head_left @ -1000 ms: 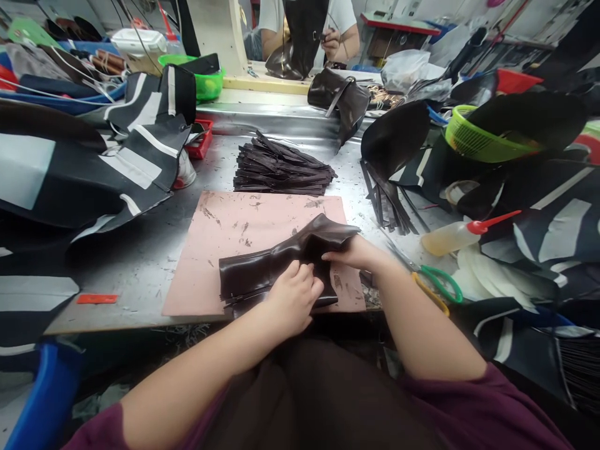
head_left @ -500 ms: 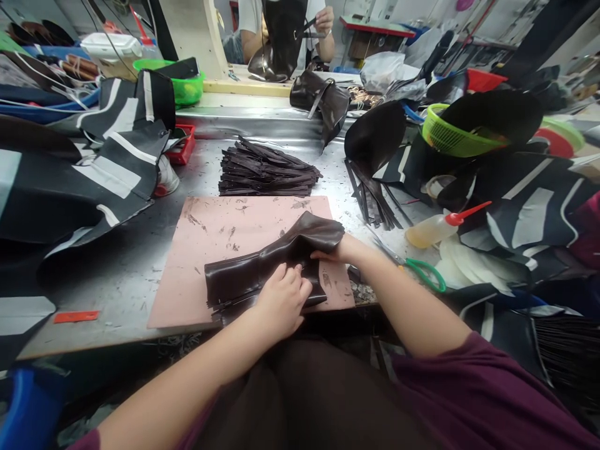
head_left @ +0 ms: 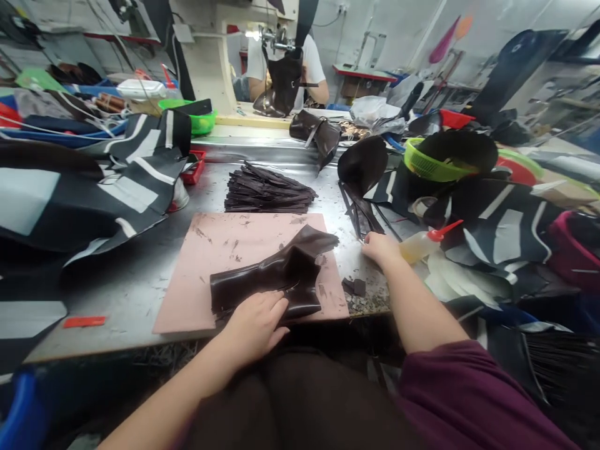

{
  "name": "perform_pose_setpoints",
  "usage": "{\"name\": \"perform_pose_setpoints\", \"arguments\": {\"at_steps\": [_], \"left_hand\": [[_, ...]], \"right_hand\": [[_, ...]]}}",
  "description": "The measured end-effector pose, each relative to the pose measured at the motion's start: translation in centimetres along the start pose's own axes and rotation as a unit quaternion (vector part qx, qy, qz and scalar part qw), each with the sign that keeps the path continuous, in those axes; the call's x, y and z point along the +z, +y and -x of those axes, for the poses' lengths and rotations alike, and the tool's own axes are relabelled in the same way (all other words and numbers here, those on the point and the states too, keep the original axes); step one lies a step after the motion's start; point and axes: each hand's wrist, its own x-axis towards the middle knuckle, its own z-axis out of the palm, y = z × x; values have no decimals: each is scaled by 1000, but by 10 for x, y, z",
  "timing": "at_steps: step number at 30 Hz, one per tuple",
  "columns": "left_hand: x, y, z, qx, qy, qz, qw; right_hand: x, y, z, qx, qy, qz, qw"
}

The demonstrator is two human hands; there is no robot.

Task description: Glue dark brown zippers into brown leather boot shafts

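Observation:
A dark brown glossy leather boot upper [head_left: 274, 269] lies folded on a pink cutting board [head_left: 187, 287], with a slit or seam edge near its middle. My left hand [head_left: 260, 319] rests flat on its near side, fingers stretched out and pressing lightly on the leather. Out to the right, my right hand [head_left: 379, 247] is down on the metal table with curled fingers, closed on the scissors. Only a small metal bit of them [head_left: 360, 239] shows at the fingertips; hand and forearm cover the green handles. Dark leather scraps [head_left: 354, 287] lie between the board and my right forearm.
Behind the board is a pile of dark leather strips [head_left: 269, 189]. A glue bottle [head_left: 419, 245] with a red nozzle stands close to my right wrist. Black leather pieces [head_left: 140, 187] crowd the left side. Opposite, a person [head_left: 315, 78] works at a sewing machine [head_left: 276, 40].
My right hand has let go of the boot upper and moved right to the scissors. My left hand has slid slightly left and flattened on the leather. The view has tilted up.

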Motion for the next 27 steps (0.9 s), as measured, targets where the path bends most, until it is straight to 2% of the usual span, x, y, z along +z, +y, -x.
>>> {"name": "perform_pose_setpoints", "arguments": {"at_steps": [3,7,13,15,16,17,18,20,21,22,23,24,25,27], "left_hand": [[-2,-2,24,26,56,-29,998],[-2,-3,52,9,106,-72,992],[10,-1,66,-13,128,-91,987],[12,-2,67,-27,129,-89,987],[13,-3,67,-36,129,-89,987],[13,-5,68,-44,129,-88,987],[13,-6,68,-50,128,-87,987],[14,-10,70,-53,124,-82,987],[14,-11,70,-51,120,-79,988],[14,-13,70,-50,116,-75,989],[15,-14,70,-50,112,-72,990],[15,-15,70,-50,109,-69,990],[16,-16,70,-50,107,-67,991],[17,-18,69,-49,108,-65,991]], "right_hand": [[8,-8,0,-11,-4,25,1000],[13,-18,9,-44,-5,54,998],[9,-22,8,-109,7,84,990],[2,-20,11,-109,73,38,991],[-2,-18,15,-93,146,-18,985],[-8,-18,23,-64,246,-95,962],[-13,-20,33,-32,356,-191,914],[-22,-31,62,5,529,-378,759],[-25,-41,79,-27,547,-459,700],[-26,-54,96,-84,532,-516,666],[-26,-70,113,-147,487,-547,665],[-24,-86,128,-231,374,-559,703],[-19,-103,140,-309,224,-547,744],[-7,-132,152,-353,87,-519,774]]}}
